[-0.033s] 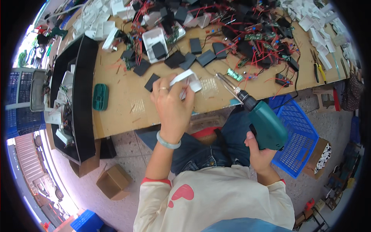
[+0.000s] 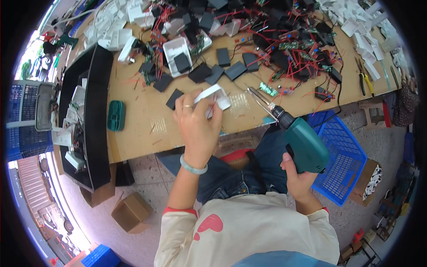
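Note:
Near the table's front edge, my left hand (image 2: 198,122) pinches a small white plastic housing (image 2: 222,101) between thumb and fingers. Thin red wires show inside the housing, and part of it is hidden behind my fingers. My right hand (image 2: 299,175) is wrapped round the handle of a green soldering gun (image 2: 307,144). Its metal tip and the thin tube beside it point up and left, over the table, to the right of the housing and apart from it. A small green circuit board (image 2: 268,89) lies just beyond the tip.
Black flat boxes (image 2: 235,70) lie beyond my left hand. Behind them spreads a heap of red-wired parts (image 2: 302,58). A black bin (image 2: 98,111) and a green tray (image 2: 116,115) are at the left. Pliers (image 2: 367,83) lie at the right, above a blue crate (image 2: 340,155).

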`<state>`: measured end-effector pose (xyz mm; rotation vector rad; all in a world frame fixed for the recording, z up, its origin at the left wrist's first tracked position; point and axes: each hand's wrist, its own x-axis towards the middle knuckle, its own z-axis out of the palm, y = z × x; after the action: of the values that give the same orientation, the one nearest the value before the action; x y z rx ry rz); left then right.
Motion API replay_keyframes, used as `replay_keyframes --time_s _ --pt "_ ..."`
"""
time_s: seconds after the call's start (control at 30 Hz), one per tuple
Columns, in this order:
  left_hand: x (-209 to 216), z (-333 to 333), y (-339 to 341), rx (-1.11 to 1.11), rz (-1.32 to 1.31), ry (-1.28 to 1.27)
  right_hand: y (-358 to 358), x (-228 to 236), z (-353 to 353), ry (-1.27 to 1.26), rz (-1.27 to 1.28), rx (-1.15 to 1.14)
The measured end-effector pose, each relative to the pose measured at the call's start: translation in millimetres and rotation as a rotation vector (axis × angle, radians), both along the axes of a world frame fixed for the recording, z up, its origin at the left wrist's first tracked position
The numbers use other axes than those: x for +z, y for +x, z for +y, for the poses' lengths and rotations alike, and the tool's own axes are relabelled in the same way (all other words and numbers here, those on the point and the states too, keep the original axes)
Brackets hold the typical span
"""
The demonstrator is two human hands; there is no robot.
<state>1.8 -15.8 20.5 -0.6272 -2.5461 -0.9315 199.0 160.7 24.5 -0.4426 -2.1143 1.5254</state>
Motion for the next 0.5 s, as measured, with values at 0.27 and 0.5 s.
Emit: replay_keyframes --time_s 0.27,0.5 --pt "-0.5 -0.9 6.7 0.004 -0.034 0.029 -1.7 8.0 -0.7 -0.163 -0.012 -0.077" --pt "1.9 0.4 0.1 0.008 0.015 0.036 -13.4 14.1 1.4 -0.167 0.014 -0.123"
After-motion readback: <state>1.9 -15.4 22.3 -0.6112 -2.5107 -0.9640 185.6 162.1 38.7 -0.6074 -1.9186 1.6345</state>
